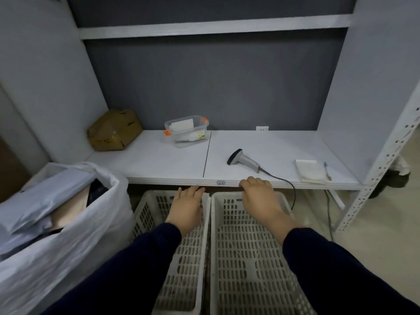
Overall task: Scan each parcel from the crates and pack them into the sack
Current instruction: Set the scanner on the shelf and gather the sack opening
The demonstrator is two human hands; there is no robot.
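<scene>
- Where the white shelf (170, 162) ends near us, we see two white plastic crates side by side on the floor, the left crate (205, 226) and the right crate (245, 258), both rectangular with slotted lattice walls and bottoms.
- Sack (68, 246) at near left: thin, crinkled white plastic with its mouth open. Smooth grey poly-mailer parcels (45, 196) lie stacked inside.
- Brown parcel (114, 130) at the shelf's far left corner: lumpy, taped, with black pen marks we cannot read.
- Scanner (243, 159) lies on its side on the shelf, right of centre. It has a grey handle and a dark head, and its black cable (291, 187) drops over the near edge.
- Clear plastic box (186, 131) with orange latches sits far centre. White pad (310, 170) and pen (327, 171) are at the right.
- Left hand (187, 208): palm down, fingers straight, over the left crate's far end, holding nothing.
- Right hand (261, 198): over the right crate's far end at the shelf edge, fingers bent down with the tips hidden. We cannot tell whether it grips anything.
- Both arms are in dark navy sleeves.
- Small label (221, 183) on the shelf's front edge is too small to read.
</scene>
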